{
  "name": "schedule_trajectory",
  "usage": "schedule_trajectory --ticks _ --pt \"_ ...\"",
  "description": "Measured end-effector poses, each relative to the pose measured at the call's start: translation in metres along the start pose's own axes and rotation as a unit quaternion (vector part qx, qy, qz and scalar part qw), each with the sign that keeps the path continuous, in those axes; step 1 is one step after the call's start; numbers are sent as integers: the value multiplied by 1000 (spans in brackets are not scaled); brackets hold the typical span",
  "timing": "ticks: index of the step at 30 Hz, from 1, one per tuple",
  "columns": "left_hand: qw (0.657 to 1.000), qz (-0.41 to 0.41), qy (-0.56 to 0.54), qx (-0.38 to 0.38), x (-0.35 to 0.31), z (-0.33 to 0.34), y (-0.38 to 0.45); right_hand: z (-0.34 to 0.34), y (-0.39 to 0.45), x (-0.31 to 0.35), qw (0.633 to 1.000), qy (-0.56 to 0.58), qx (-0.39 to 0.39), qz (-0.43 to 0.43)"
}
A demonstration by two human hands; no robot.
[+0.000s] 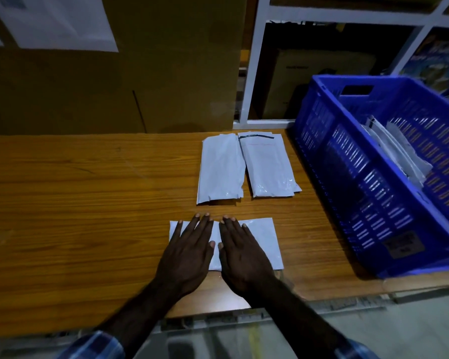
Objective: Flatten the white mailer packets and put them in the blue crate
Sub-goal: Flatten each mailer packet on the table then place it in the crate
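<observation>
A white mailer packet [263, 240] lies flat on the wooden table near its front edge. My left hand [189, 252] and my right hand [240, 255] press down on it side by side, palms down, fingers straight. Two more white packets lie further back: a plain one [219, 168] and, to its right, one with a black seal strip [267, 165] resting on another packet. The blue crate [353, 182] stands at the table's right end and holds several white packets [397, 151] leaning against its far wall.
The wooden table [88, 203] stretches to the left. A large cardboard box [140, 86] stands against the back. A white shelf frame [254, 73] with boxes is behind the crate. The table's front edge [218, 317] runs just below my wrists.
</observation>
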State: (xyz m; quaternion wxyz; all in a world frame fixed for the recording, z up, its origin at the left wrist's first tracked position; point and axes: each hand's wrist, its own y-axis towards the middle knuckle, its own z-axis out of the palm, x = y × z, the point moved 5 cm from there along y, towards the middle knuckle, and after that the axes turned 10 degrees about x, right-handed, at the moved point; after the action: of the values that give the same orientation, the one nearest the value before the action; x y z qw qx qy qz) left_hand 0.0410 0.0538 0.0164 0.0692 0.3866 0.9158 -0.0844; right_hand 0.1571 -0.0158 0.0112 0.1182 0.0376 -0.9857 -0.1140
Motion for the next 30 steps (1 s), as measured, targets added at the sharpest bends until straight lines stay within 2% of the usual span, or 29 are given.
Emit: schedule_trajectory --ticks 3,6,9,16,24,30 --pt "999 6 -51 -11 3 -3 2 -2 6 1 1000 -8 20 18" --pt "995 3 -101 -15 10 -9 3 -7 14 9 1000 -2 8 20" --pt "997 4 -72 -32 15 -12 -1 0 20 18 1000 13 5 6" --pt "998 21 -61 -20 19 -3 -6 8 15 22 1000 3 -18 -7" --pt "998 5 -49 -35 21 -10 0 1 21 18 1000 -1 16 -1" --pt "999 -14 -47 -12 12 -4 3 3 21 17 999 13 29 7"
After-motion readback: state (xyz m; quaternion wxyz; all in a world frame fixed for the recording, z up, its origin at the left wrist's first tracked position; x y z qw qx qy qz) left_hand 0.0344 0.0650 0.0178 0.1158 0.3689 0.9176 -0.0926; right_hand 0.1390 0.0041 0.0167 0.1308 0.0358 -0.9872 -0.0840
